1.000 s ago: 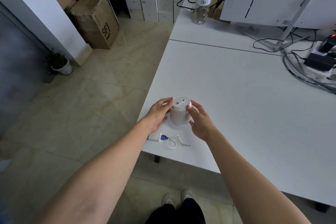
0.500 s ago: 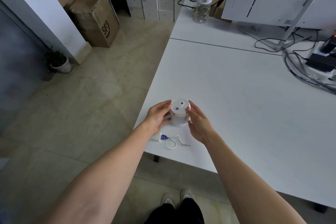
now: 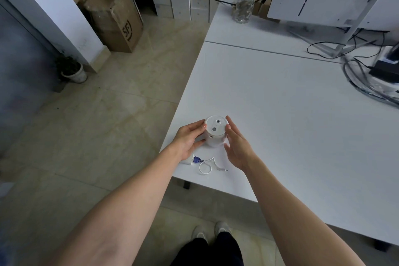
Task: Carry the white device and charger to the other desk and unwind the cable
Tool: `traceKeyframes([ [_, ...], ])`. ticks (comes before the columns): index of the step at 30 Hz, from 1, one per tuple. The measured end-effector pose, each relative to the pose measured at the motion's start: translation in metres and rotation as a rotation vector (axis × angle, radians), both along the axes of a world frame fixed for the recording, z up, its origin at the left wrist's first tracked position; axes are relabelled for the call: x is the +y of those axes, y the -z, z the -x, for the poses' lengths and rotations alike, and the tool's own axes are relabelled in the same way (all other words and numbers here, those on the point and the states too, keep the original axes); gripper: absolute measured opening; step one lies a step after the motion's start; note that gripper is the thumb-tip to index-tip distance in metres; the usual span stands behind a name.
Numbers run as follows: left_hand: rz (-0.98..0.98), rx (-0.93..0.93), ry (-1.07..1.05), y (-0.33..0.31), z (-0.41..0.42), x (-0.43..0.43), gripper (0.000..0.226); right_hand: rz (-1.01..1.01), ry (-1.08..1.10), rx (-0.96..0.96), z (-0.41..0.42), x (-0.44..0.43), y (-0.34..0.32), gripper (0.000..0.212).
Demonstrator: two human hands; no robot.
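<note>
White device [image 3: 216,130] upright on counter [image 3: 280,114], lower centre. Your left hand [image 3: 190,139] cups its side; right hand [image 3: 236,147] spread, fingertips touching. Charger [image 3: 187,160] and cable [image 3: 208,165] below it, cable loosely looped: finish unwinding.

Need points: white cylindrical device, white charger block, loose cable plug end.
White cylindrical device [image 3: 216,125], head view, on its flat round top.
White charger block [image 3: 187,161], head view, on the part showing beside the left wrist.
Thin white cable [image 3: 225,170], head view, on its free plug end.
</note>
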State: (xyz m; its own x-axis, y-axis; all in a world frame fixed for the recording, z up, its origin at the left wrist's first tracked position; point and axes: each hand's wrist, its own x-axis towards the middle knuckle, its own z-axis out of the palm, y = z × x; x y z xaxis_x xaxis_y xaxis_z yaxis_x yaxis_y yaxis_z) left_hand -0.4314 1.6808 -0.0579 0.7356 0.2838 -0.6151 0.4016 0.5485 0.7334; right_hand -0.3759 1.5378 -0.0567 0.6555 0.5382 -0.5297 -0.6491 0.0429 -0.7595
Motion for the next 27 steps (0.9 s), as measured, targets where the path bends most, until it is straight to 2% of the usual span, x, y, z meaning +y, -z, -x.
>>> traceKeyframes([
  [18, -0.053, 0.003, -0.024, -0.0051, 0.0015, -0.0035, 0.039, 0.028, 0.017, -0.030, 0.0031, 0.0010, -0.0063, 0.048],
  [27, -0.100, 0.002, -0.047, -0.0069, 0.0008, -0.0061, 0.046, 0.040, 0.025, -0.039, 0.0021, -0.0024, -0.0078, 0.047],
])
